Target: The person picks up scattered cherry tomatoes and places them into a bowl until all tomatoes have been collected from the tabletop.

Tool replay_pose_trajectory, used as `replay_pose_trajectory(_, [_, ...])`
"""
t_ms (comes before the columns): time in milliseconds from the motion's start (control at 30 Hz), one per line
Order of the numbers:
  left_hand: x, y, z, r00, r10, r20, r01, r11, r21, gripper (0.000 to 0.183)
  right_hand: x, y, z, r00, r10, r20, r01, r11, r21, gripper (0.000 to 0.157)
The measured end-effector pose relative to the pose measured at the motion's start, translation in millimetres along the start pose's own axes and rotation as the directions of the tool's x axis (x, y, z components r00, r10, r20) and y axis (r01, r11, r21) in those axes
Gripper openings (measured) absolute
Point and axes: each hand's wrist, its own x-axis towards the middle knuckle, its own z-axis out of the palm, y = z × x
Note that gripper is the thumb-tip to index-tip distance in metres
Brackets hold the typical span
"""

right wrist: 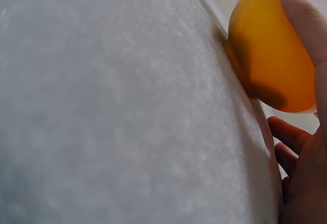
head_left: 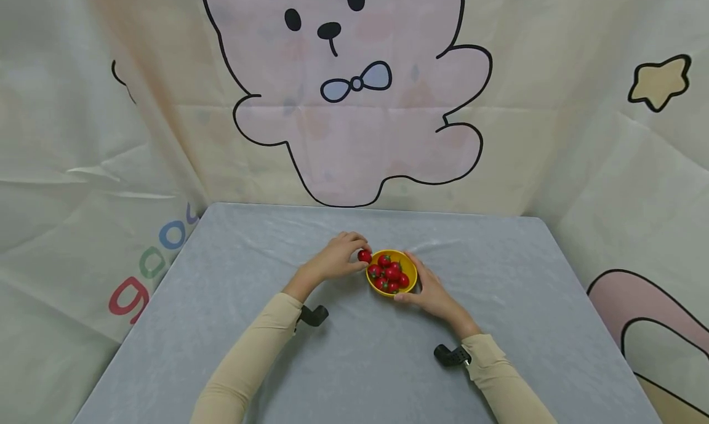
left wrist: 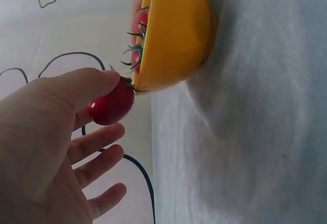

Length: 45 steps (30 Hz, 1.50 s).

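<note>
My left hand [head_left: 339, 256] pinches a red cherry tomato [left wrist: 113, 103] between thumb and finger, just outside the left rim of a yellow bowl [left wrist: 176, 35]. In the left wrist view its other fingers spread apart below the tomato, and the green stem end faces the bowl. Several more cherry tomatoes [head_left: 392, 272] with green stems lie inside the bowl. My right hand [head_left: 434, 293] holds the bowl from its right side, thumb at the near edge and fingers round the far side. The right wrist view shows the thumb along the bowl's wall; the bowl's contents are hidden there.
A grey cloth-covered table [head_left: 365, 362] lies under the bowl. Behind it hangs a pale curtain [head_left: 354, 141] with a cartoon bear, and more printed cloth closes off both sides. A black wrist-camera mount [head_left: 314, 316] sticks out from the left cuff, another [head_left: 450, 355] from the right.
</note>
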Motion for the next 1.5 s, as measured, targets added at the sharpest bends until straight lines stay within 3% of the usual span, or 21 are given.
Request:
replay_pose_trajectory(200, [0.3,0.4,-0.2,1.0,-0.002,-0.007,0.002,1.0,0.009,0.026,1,-1,-0.1,1.0,0.016,0.019,-0.016,1.0,0.009,0.109])
replay_pose_trajectory(533, [-6.4,-19.1,9.8,0.993,-0.104,0.058,0.101,0.994,0.048,0.037,2,1,-1.4,1.0,-0.011,0.006,0.011,1.0,0.008,0.109])
replay_pose_trajectory(867, [-6.0,-33.3,18.3,0.983,-0.182,-0.002,0.181,0.981,0.076,0.053,3,1,-1.5,1.0,-0.017,0.012,0.017,1.0,0.0,0.109])
replay_pose_trajectory(1200, [-6.6,-38.8,23.2,0.983,-0.185,-0.009,0.185,0.979,0.091,0.036,4,1,-0.5,1.0,-0.013,0.011,0.013,1.0,0.003,0.109])
replay_pose_trajectory(1500, [-5.0,-33.0,10.5,0.981,-0.191,-0.018,0.192,0.98,0.06,0.035,3,0,-0.5,1.0,-0.003,0.021,0.002,1.0,0.021,0.109])
